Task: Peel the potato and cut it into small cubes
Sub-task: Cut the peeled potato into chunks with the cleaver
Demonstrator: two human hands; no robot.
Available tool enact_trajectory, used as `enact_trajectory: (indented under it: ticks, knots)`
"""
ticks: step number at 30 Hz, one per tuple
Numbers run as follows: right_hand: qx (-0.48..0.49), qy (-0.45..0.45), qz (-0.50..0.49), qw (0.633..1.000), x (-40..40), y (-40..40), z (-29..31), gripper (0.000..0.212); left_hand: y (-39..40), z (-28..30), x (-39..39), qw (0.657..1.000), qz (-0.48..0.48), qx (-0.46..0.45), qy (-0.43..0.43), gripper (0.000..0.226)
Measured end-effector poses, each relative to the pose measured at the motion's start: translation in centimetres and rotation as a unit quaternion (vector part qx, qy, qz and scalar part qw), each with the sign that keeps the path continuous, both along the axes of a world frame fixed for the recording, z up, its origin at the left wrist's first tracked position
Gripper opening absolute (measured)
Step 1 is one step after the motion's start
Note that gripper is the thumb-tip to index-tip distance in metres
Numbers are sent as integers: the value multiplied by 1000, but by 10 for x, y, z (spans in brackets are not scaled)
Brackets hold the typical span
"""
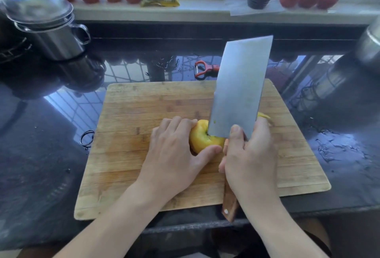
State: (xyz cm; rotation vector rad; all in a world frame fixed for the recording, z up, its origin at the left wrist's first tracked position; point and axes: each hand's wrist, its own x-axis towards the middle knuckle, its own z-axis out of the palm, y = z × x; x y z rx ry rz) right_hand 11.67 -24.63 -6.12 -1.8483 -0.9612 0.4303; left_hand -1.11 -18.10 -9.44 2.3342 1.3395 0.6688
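Yellow peeled potato (200, 138) sits mid cutting board (144, 113). Left hand (174, 150) fingers curl over its 9 o'clock side, pinning it; right hand (249, 155) wraps the cleaver (240, 87) handle. Likely firm, wet, slippery: grip clear of blade.

Your peeled yellow potato (200, 137) lies on the wooden cutting board (144, 113). The big knife (238, 91) is cutting into its right side.

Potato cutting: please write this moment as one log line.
stage: cutting | left hand: holds peeled potato on cutting board | right hand: grips cleaver, blade in potato | peeler: behind board
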Motion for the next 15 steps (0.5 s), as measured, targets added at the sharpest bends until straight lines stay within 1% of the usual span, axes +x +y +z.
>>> enact_trajectory:
  ticks: [2, 5, 11, 15]
  knots:
    - [5, -54, 8, 999, -2, -2, -2, 9, 0, 1, -1, 1000, 2, -5, 2, 75]
    - [-1, -97, 20, 995, -1, -2, 3, 12, 0, 1, -1, 1000, 8, -8, 6, 72]
    - [-8, -110, 20, 994, -3, -2, 8, 11, -1, -1, -2, 1000, 14, -9, 13, 70]
    - [9, -149, 8, 989, -13, -6, 5, 8, -2, -1, -2, 1000, 13, -10, 12, 68]
